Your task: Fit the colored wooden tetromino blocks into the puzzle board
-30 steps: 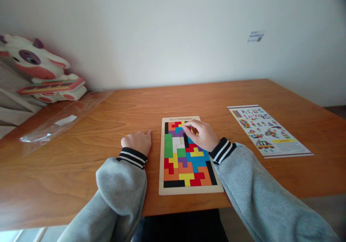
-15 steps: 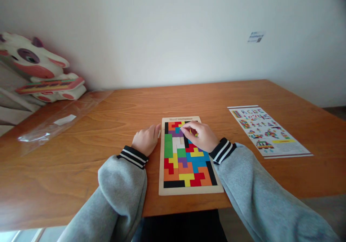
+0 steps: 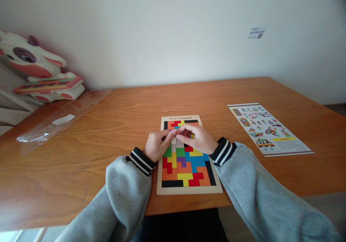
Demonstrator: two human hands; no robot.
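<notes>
Two hands meet over the upper middle of the puzzle board (image 3: pixel 189 189) in the head view, the only view here. The left hand (image 3: pixel 156 146) and right hand (image 3: pixel 198 138) bring their fingers (image 3: pixel 173 134) together tip to tip on what looks like a pale puzzle piece (image 3: pixel 176 141), probably so one side can steady it while the other shifts it; how firmly they pinch I cannot tell. Coloured pieces pack the board below the hands tightly, leaving no slack. The board lies near the table's (image 3: pixel 108 126) front edge, both sleeves resting beside it. To the right, well apart, lies a printed pattern sheet (image 3: pixel 270 128). Far left sit a clear plastic bag (image 3: pixel 59 121) and a cow-shaped toy (image 3: pixel 40 69) against the wall. Bare wood lies open on every side.
</notes>
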